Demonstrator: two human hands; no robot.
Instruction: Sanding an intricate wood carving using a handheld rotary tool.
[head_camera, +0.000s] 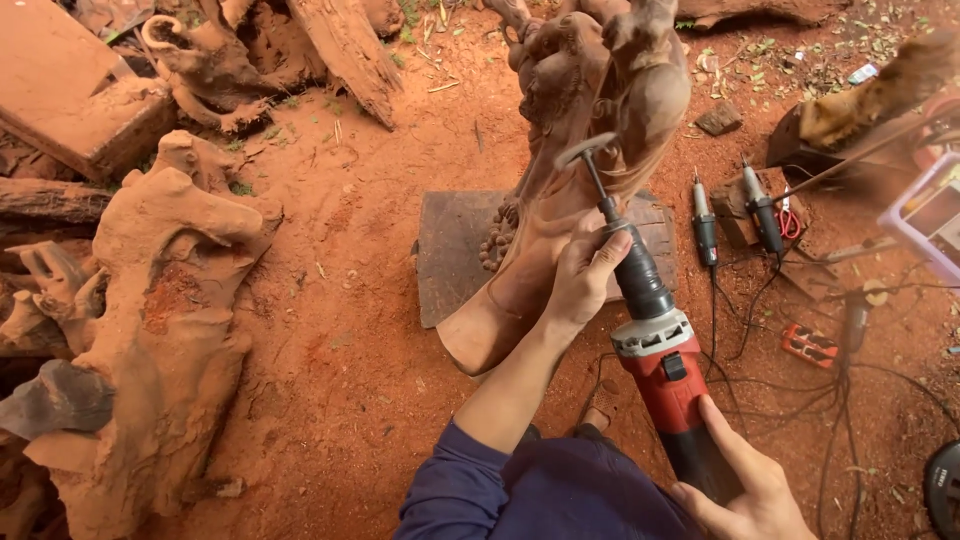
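Observation:
A tall reddish wood carving (590, 110) stands on a dark square board (455, 250) on red earth. I hold a red and grey rotary grinder (665, 370) with a long shaft; its small disc bit (586, 151) sits against the carving's front. My left hand (585, 275) wraps the black neck of the grinder and rests on the carving. My right hand (745, 485) grips the red body at the rear, lower right.
Carved root pieces (160, 300) and logs lie at the left and top left. Two more rotary tools (735, 215) with black cables lie to the right, next to a small red device (810, 345). A clear box (935, 215) is at the right edge.

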